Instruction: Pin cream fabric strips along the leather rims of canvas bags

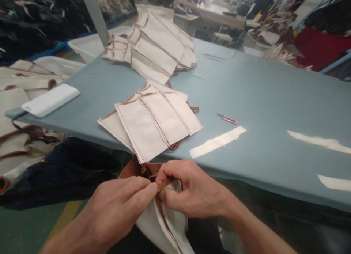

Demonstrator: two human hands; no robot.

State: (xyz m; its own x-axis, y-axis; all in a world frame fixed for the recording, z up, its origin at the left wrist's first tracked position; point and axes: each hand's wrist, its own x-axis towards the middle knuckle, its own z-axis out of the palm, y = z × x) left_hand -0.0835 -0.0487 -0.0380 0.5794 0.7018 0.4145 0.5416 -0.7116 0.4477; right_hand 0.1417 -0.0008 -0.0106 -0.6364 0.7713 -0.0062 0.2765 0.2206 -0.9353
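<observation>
Below the table's front edge, both my hands hold a cream and brown sewn piece (161, 224), which looks like an inside-out bag. My left hand (120, 203) pinches its brown edge with the fingertips. Right beside it, my right hand (189, 192) grips the same brown edge between thumb and curled forefinger. The fingertips of both hands nearly meet there, and whatever small part lies between them is hidden. Just beyond my hands, a small stack of similar cream pieces (161, 115) with brown edging and cords lies on the table.
The blue-grey table (263, 100) carries a larger cream pile (161, 42) at the back and a white phone-like slab (51, 99) at left. Pink thread snips (227, 118) lie near a cream strip (218, 141). More strips (323, 141) lie at right. A white bin (87, 45) stands beyond the left edge.
</observation>
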